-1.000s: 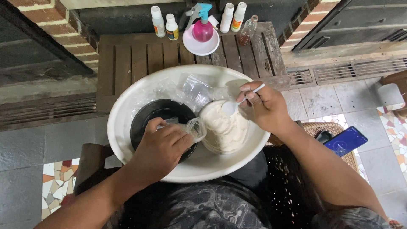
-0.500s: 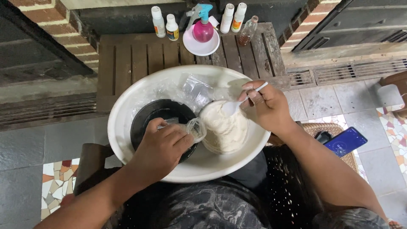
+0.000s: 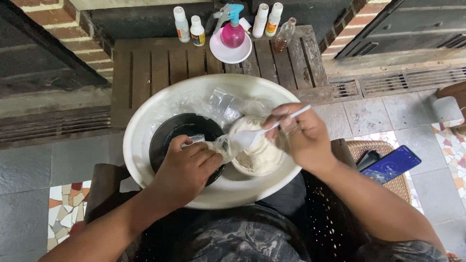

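wooden slatted table (image 3: 160,68), bottles (image 3: 197,30), white plate (image 3: 230,52)

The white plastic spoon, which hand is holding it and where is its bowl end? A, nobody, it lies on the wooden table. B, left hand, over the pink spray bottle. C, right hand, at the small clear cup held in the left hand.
C: the right hand grips the white plastic spoon, whose bowl end meets the small clear cup in the left hand.

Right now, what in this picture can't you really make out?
- Small clear cup: mostly hidden in the left hand; its contents cannot be told.
- Spoon: its bowl is white against the white powder bowl, so whether it is loaded is unclear.
- Black bowl: its near side is hidden by the left hand.
- Bottles: labels too small.
- Phone: screen blurred.
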